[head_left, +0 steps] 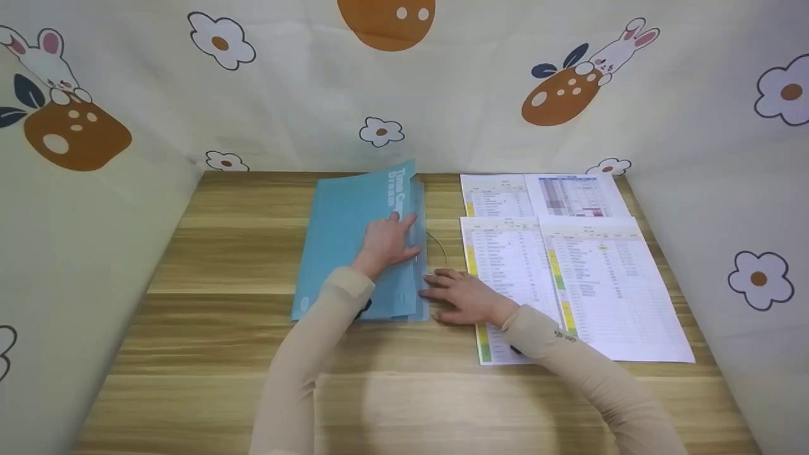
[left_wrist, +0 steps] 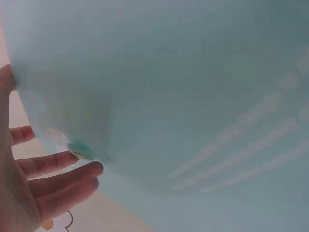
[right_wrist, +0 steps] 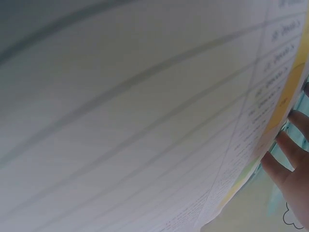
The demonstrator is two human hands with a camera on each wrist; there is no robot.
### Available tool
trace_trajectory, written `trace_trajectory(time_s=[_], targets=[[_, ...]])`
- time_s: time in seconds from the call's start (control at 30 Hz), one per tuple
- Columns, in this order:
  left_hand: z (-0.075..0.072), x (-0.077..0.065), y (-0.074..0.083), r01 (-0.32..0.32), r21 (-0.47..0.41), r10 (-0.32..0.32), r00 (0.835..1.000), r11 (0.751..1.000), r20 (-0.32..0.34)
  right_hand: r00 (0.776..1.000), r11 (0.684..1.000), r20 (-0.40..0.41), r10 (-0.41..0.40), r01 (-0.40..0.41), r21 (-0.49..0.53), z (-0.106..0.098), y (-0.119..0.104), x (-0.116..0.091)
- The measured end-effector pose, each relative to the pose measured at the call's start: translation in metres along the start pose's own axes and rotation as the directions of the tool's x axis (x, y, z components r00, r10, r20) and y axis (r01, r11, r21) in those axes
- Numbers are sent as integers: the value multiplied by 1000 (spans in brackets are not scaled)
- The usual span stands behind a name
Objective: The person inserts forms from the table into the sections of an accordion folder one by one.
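Note:
A light-blue document folder [head_left: 344,234] with white lettering lies at the middle of the table, its clear under-layer [head_left: 420,309] showing along the right side. My left hand [head_left: 387,243] rests on the folder near that side, fingers spread. In the left wrist view the fingers [left_wrist: 63,193] lie extended beside a small round snap button [left_wrist: 81,151]. My right hand [head_left: 464,298] lies low with fingers stretched toward the folder's right edge, fingertips right at the clear layer. Its wrist is over the printed sheets [head_left: 512,278]. Neither hand grips anything.
Several printed table sheets with yellow and green margins overlap at the right, including one with a shaded chart [head_left: 572,196]. A thin curved cord [head_left: 439,243] shows between folder and sheets. The wood-grain table [head_left: 215,272] is bordered by a patterned cloth [head_left: 284,95] at the back and sides.

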State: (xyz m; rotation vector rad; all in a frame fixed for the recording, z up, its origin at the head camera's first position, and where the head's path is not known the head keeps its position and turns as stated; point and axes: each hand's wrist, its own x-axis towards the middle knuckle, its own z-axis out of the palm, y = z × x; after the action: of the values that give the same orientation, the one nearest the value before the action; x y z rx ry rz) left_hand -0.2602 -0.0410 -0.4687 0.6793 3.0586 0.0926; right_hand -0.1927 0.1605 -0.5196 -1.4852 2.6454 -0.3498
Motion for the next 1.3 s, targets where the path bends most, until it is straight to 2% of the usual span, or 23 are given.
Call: trace_trajectory(time_s=[0.1,0.27,0.43,0.63,0.83,1.03,1.13,1.3], targets=[[-6,-1,-1,41,-84,-38,999,996,36,1000,1000,2,2,-2,6,-1,-1,0],[-15,-2,-6,76,-210,-68,997,975,46,1000,1000,0,-7,7,-2,-1,-1,0],[-26,-5,-15,115,-327,-105,993,938,47,1000,1000,3,-8,8,6,-1,-2,0],[-39,-14,-30,109,-450,-110,994,886,24,1000,1000,4,3,-3,30,-2,-3,-1],[-51,-23,-49,88,-585,-115,993,806,-9,1000,1000,-25,-11,12,28,-3,-3,-1],[-60,-31,-68,121,-737,-161,987,665,17,999,1000,-36,-20,20,14,-1,-1,-1],[-62,-34,-75,124,-779,-177,984,615,17,999,1000,-43,-25,26,12,0,-1,-2],[-64,-36,-82,116,-808,-191,982,578,4,998,999,-52,-29,30,19,1,-1,-2]])
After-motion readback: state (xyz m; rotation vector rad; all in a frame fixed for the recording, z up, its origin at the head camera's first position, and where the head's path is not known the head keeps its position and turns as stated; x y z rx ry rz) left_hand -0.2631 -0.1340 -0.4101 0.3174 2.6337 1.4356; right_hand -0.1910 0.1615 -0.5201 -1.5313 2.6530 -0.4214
